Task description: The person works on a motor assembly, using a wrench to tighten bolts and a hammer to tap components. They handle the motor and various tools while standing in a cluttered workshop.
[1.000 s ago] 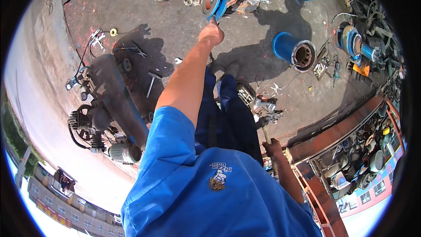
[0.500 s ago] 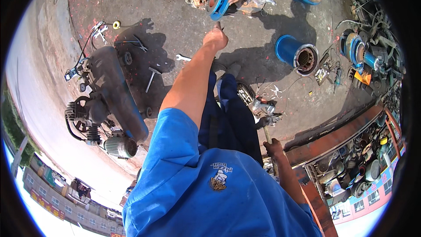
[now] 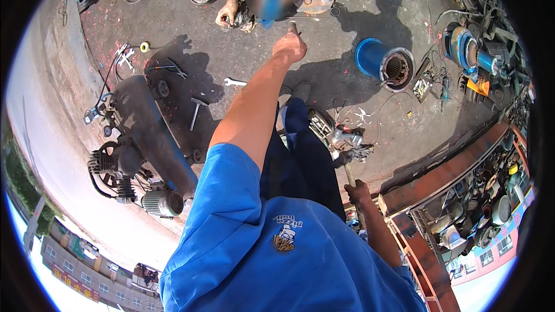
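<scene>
My left hand [image 3: 289, 48] is stretched forward over the ground, curled closed with one finger extended toward a co-worker. Nothing shows inside it. Low on the right, my right hand [image 3: 359, 193] is wrapped round a pale wooden handle [image 3: 350, 174]. A dark lump sits at the handle's upper end, too unclear to name. The co-worker's hand [image 3: 228, 13] pinches at something small beside a crumpled rag [image 3: 245, 22]. A blurred patch hides most of the blue part in front of the co-worker.
An air compressor [image 3: 153, 130] lies along the left. An open-ended wrench [image 3: 234, 82], a hammer [image 3: 198, 110] and pliers [image 3: 175, 68] are on the ground. To the right lies a blue motor housing [image 3: 370, 58]. A rusty steel beam [image 3: 451, 173] borders scrap at lower right.
The view has shifted slightly. The co-worker's hand by the rag has moved left, and the blurred patch now covers the blue wheel seen earlier. My right hand keeps its grip.
</scene>
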The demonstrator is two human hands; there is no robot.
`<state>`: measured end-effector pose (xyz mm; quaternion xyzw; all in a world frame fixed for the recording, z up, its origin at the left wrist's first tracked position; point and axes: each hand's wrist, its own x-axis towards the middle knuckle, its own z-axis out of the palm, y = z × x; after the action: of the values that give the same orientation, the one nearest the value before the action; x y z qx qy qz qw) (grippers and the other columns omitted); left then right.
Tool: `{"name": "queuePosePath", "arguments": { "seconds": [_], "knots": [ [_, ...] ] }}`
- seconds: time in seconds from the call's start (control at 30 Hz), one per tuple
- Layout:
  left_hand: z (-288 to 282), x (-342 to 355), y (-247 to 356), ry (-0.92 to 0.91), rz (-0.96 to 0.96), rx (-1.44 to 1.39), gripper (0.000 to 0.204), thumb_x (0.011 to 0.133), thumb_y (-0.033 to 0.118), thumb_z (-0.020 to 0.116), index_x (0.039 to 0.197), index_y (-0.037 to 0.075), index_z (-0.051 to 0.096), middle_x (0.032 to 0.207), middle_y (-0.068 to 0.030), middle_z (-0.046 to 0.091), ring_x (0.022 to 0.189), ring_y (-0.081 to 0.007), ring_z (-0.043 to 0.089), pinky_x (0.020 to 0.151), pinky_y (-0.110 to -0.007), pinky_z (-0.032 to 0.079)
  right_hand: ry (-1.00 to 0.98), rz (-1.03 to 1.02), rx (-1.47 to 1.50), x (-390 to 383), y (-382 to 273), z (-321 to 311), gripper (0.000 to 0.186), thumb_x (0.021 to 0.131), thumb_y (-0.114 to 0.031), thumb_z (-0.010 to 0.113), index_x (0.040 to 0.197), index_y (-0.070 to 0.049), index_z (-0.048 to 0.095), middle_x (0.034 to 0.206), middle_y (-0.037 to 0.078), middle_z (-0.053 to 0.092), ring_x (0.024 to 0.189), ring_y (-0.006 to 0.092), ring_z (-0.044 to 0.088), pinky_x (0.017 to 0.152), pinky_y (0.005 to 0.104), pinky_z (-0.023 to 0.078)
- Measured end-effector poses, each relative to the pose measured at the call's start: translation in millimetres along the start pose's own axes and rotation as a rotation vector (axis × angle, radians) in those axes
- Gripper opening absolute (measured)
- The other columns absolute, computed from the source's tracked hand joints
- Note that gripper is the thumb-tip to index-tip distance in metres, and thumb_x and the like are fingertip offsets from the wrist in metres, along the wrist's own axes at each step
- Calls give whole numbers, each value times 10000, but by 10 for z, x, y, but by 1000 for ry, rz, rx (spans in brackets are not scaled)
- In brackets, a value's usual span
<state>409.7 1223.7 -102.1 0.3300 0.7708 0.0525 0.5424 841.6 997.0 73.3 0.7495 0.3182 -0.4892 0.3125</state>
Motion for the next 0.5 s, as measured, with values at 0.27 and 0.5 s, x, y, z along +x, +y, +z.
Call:
{"name": "queuePosePath", "arguments": {
  "seconds": [0.27, 0.5],
  "knots": [
    [123, 327, -516, 87, -90, -94, 726, 871, 101, 476, 1556, 44, 242, 1420, -228, 539, 1311, -358, 534, 1080, -426, 442, -18, -20, -40, 337, 58, 142, 298, 860, -219, 713, 899, 37, 566, 625, 84, 565, 472, 161, 544, 413, 350, 432],
    [-230, 1305, -1334, 170, -66, -364, 634, 878, 162, 515, 1484, 51, 365, 1375, -267, 557, 1274, -382, 555, 1078, -438, 442, 43, 83, -232, 484, -560, 329, 330, 848, -267, 697, 910, 38, 586, 650, 130, 621, 517, 207, 616, 473, 383, 500]
  ]
}}
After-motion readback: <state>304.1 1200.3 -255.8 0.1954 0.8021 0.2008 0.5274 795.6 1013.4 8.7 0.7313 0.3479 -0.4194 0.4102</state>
